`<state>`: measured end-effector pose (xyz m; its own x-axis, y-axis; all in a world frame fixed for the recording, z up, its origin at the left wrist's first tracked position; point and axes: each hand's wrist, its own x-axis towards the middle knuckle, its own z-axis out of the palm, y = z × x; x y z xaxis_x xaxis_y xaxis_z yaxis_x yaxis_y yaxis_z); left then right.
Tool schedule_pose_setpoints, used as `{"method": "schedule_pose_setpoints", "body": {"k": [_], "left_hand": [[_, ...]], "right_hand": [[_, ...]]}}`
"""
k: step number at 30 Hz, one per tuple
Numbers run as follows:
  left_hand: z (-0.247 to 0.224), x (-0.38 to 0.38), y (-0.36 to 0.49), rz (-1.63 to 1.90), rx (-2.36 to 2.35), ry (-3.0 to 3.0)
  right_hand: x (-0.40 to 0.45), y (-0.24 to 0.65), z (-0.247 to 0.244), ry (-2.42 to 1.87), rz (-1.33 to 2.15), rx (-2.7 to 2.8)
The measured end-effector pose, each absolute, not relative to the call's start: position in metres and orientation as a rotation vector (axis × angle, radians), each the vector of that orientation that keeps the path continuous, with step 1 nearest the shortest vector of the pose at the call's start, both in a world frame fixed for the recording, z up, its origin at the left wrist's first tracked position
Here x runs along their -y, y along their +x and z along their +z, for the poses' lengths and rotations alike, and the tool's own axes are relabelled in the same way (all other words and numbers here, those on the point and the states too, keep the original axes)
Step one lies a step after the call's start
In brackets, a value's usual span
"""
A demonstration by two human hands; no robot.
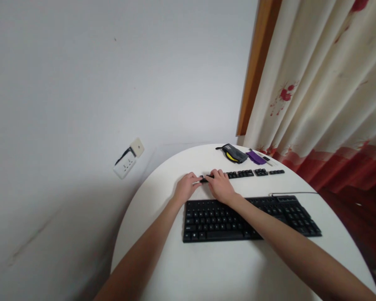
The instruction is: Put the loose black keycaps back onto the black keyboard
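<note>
A row of loose black keycaps (245, 173) runs across the white round table behind a black keyboard (219, 236). At the row's left end, my left hand (186, 186) is closed, thumb and forefinger pinching at a small black keycap. My right hand (221, 186) bends over the same end from the right, its fingertips pressed together on the dark keycaps there and partly hiding them. My right forearm crosses over the keyboard and covers some of its keys.
Behind the row lie a dark pouch with a yellow edge (235, 154), a purple cloth-like item (256, 157) and small thin tools (268, 161). The keyboard's cable (296, 192) trails right. A wall with a socket (124, 165) is at left, a curtain (319, 104) at right.
</note>
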<state>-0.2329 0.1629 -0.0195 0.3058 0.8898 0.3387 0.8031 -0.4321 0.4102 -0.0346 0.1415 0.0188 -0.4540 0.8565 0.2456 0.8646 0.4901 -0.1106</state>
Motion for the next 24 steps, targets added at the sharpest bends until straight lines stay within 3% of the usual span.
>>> {"method": "schedule_pose_setpoints", "body": {"k": [8, 15, 24], "left_hand": [[-0.029, -0.165, -0.235, 0.809, -1.503, 2.396], [-0.031, -0.163, -0.24, 0.916, -1.404, 2.395], [-0.028, -0.164, -0.236, 0.905, -1.404, 2.359]], "right_hand": [[-0.159, -0.047, 0.012, -1.405, -0.066, 2.559], [-0.159, -0.044, 0.002, -1.284, 0.181, 2.568], [-0.157, -0.038, 0.005, -1.32, 0.145, 2.543]]}}
